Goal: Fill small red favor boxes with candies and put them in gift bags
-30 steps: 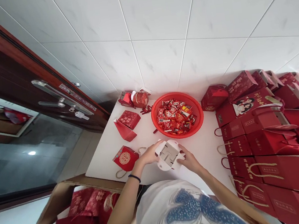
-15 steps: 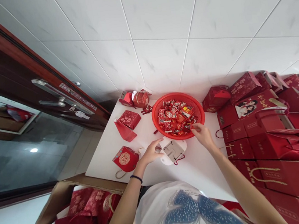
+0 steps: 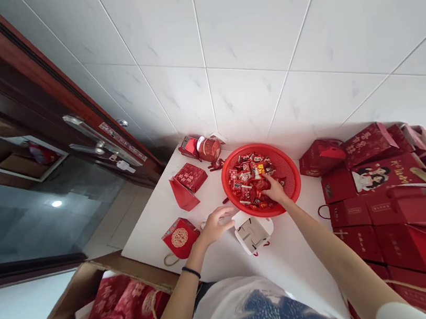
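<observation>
A round red plastic basket holds many small red-wrapped sweets. My right hand reaches over its near side, with the fingertips among the sweets, beside a yellow and red packet; whether they grip anything is too small to tell. Just below the basket, an open box with a pale inside and a red cord rests on the white table. Left of this box, my left hand hovers with fingers apart and nothing in it. A red box with a round gold emblem lies farther left.
Red gift boxes are packed along the right side. Small red boxes and a red box with a raised flap stand at the back left. A cardboard carton of red boxes is at the lower left, near a door.
My right hand has moved from the basket's near rim in among the sweets. My left hand has drawn slightly away from the open box. The whole view has shifted a little.
</observation>
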{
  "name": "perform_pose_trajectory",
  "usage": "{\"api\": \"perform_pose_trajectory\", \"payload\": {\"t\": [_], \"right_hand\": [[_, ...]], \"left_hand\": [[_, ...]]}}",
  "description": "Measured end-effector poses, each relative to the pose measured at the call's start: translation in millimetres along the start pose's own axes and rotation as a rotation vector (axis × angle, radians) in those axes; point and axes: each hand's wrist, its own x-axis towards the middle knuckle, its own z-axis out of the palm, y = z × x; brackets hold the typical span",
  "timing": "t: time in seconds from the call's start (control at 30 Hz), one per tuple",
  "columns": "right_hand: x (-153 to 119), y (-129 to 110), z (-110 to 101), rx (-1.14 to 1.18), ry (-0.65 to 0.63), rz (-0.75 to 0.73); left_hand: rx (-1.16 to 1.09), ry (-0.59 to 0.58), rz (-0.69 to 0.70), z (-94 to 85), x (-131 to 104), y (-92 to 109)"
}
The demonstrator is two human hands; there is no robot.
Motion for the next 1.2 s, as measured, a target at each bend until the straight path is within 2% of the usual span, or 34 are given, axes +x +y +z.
{"api": "perform_pose_trajectory", "payload": {"t": [0.13,0.33,0.43,0.57,0.7,0.87,1.0,1.07,1.2], "right_hand": [[3,3,-2,0.112,-0.066,-0.017],[33,7,-24,0.071,0.072,0.040],[48,1,-20,0.031,0.074,0.036],[52,-12,-4,-0.123,-0.053,0.117],[43,-20,-2,-0.058,-0.090,0.114],[24,-23,-21,0.085,-0.137,0.085],[1,-29,-40,0.496,-0.225,0.204],[-12,-34,-46,0.690,-0.224,0.284],[-35,-48,-49,0.830,-0.182,0.294]], "left_hand": [[-0.086,0.087,-0.002,3.3,13,-4],[-0.116,0.176,-0.019,17.4,24,-9],[-0.098,0.195,-0.020,20.3,25,-9],[-0.065,0.195,-0.011,19.8,25,-8],[-0.026,0.173,-0.006,20.9,27,-7],[0.009,0.145,-0.022,23.0,27,-6],[0.105,0.087,-0.036,18.6,26,0],[0.182,0.056,-0.048,15.5,25,5],[0.256,0.079,-0.052,15.5,27,19]]}}
